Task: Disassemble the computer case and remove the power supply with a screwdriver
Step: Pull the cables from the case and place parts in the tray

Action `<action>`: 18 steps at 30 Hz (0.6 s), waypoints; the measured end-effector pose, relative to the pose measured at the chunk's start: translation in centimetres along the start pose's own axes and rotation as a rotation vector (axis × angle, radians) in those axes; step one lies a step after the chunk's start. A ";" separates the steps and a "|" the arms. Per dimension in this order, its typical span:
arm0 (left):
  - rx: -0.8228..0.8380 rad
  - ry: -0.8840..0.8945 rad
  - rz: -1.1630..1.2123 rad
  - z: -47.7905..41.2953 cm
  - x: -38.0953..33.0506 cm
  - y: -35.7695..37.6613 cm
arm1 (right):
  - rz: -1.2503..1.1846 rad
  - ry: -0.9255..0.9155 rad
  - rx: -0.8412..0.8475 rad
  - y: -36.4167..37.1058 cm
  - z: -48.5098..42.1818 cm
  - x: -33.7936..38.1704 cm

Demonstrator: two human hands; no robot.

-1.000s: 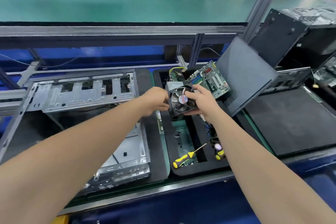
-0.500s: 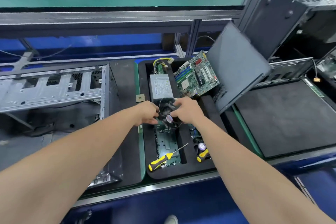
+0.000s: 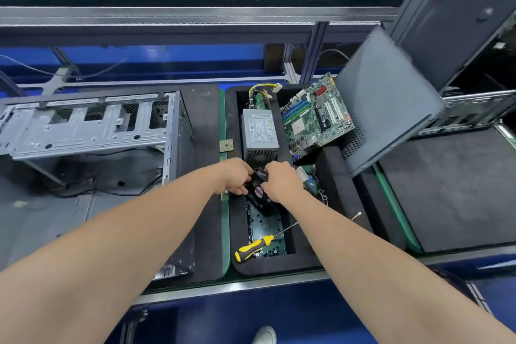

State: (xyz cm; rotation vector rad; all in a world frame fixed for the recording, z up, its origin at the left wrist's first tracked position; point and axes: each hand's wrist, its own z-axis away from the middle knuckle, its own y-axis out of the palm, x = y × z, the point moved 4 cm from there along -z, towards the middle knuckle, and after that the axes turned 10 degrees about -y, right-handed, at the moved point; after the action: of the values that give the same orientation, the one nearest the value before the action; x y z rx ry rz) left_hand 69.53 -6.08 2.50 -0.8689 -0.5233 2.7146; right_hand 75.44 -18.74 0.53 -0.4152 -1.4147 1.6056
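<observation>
The left grip (image 3: pixel 237 176) and right grip (image 3: pixel 282 180) clamp the fan (image 3: pixel 258 191); the power supply (image 3: pixel 259 131) lies just beyond them.

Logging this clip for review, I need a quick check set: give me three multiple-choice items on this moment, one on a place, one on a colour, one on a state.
1. Where does the power supply lie? A on the floor; B on a chair; C in the black foam tray.
2. The screwdriver handle is: A yellow and black; B red; C blue.
3. The left hand and right hand: A both idle; B both grip the black fan; C one grips the screwdriver.
Answers: C, it rests in the tray beyond the hands; A, the handle shows those colours; B, both hands' fingers curl round the fan.
</observation>
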 end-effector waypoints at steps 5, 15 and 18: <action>0.037 0.058 -0.150 -0.2 0.0 0.1 | -0.025 0.034 -0.026 0.3 0.2 -0.3; 0.124 0.085 -0.463 1.9 -0.4 2.5 | -0.139 0.019 -0.131 -1.2 1.6 -0.6; 0.160 0.080 -0.580 3.1 -0.4 3.6 | -0.183 0.018 -0.158 -2.0 2.3 -0.8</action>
State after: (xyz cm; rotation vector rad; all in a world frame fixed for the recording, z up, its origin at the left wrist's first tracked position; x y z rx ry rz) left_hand 67.50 -10.31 3.59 -0.6534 -0.4475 2.1512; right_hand 74.95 -20.98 2.77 -0.3787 -1.5265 1.3458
